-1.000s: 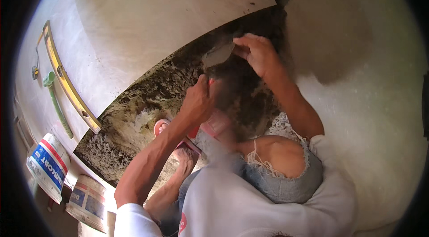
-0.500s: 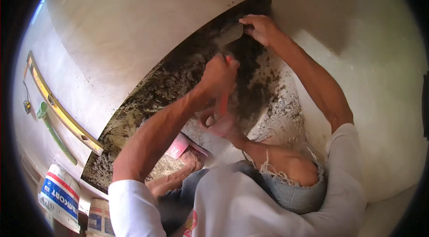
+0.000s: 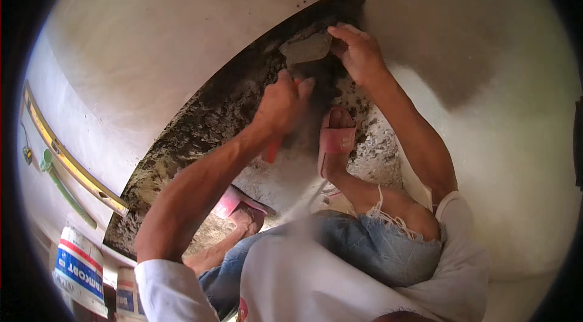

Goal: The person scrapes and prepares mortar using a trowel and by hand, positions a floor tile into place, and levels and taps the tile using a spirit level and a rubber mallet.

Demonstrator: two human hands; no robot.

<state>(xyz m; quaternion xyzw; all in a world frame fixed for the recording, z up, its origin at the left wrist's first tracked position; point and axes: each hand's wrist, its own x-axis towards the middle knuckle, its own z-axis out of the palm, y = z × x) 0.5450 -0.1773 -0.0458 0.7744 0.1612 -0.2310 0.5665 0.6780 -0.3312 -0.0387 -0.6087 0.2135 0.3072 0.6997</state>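
From above the shirt [image 3: 316, 273], the head camera is looking steeply down and forward, facing the left hand [image 3: 284, 103] and right hand [image 3: 359, 58] from near, its fisheye lens bending the level [image 3: 68, 159].

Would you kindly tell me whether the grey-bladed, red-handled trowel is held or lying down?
Held: the left hand grips its red handle; the right hand is at the edge of its grey blade.
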